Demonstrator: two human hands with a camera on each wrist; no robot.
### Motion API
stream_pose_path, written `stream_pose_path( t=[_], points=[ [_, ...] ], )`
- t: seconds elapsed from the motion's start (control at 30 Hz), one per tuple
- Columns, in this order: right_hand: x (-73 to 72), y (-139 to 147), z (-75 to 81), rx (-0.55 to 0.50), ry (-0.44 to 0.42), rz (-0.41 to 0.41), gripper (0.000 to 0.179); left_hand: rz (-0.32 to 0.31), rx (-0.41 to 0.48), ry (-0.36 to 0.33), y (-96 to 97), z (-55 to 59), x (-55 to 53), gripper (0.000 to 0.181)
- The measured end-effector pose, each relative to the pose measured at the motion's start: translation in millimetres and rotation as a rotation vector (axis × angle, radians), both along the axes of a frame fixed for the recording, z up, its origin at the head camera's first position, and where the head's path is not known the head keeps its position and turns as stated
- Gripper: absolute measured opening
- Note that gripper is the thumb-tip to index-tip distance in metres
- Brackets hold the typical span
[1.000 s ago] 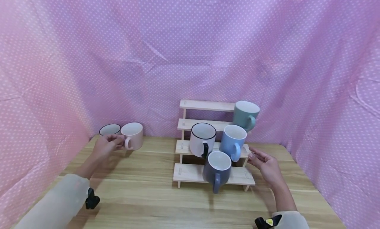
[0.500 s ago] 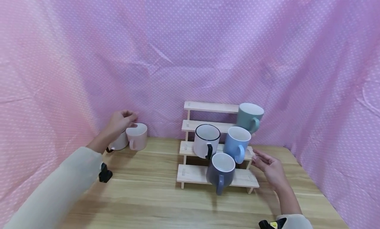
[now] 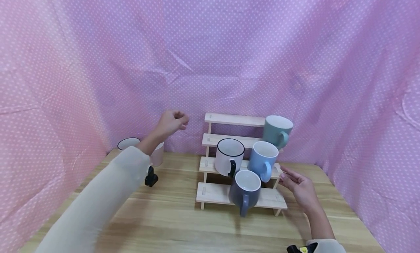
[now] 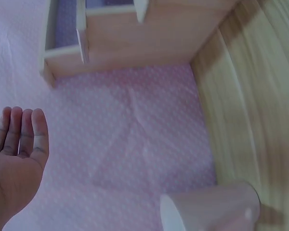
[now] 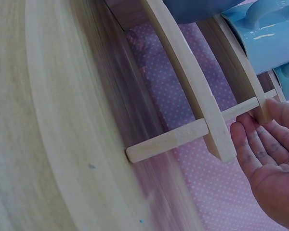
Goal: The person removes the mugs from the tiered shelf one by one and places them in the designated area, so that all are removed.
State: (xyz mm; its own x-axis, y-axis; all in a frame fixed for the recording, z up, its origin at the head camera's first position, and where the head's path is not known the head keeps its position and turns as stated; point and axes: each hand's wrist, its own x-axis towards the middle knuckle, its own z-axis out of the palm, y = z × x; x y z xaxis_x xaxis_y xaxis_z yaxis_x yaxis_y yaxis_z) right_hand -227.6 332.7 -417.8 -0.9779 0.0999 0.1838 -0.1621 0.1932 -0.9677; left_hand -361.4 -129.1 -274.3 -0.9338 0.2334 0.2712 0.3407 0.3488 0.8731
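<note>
My left hand (image 3: 172, 122) is raised in the air left of a four-step wooden display rack (image 3: 212, 192); in the left wrist view it holds nothing, fingers extended. My right hand (image 3: 301, 190) grips the right end of the rack's second step from the bottom; the right wrist view shows the thumb (image 5: 282, 113) on the wood and fingers beneath. On the rack stand a green mug (image 3: 277, 131) at top right, a black-rimmed white mug (image 3: 226, 162), a light blue mug (image 3: 261, 160) and a dark grey-blue mug (image 3: 244, 191) on the lowest step.
Behind my left forearm stand a pink mug (image 3: 158, 156) and another black-rimmed white mug (image 3: 128, 143), both partly hidden. A pink dotted cloth (image 3: 131, 63) hangs behind and beside the wooden table (image 3: 170, 224).
My left hand has left the mugs at the left, rising and moving right toward the rack. My right hand stays at the rack's side. The view has shifted slightly.
</note>
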Motion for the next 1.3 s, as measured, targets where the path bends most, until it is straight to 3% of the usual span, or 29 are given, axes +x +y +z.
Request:
stream_pose_path(
  t=[0.3,0.53,0.73,1.03,1.3],
  points=[
    [-0.4,0.6,-0.5,0.013,-0.008,-0.007,0.055,-0.06,0.013,0.041,56.7,8.4,-0.6,0.032],
    [-1.0,-0.7,-3.0,-0.006,-0.015,-0.006,0.055,-0.165,-0.036,0.076,94.9,8.3,11.5,0.029],
    [-0.1,0.2,0.8,0.004,-0.014,-0.007,0.054,-0.193,-0.092,0.133,127.3,9.9,19.3,0.029],
    [-1.6,0.6,2.5,0.008,-0.008,0.011,0.054,-0.282,-0.086,0.2,169.4,12.9,32.8,0.025],
    [-1.2,1.7,0.5,0.016,-0.005,0.014,0.054,-0.336,-0.092,0.238,200.6,8.1,42.3,0.019]
  ],
)
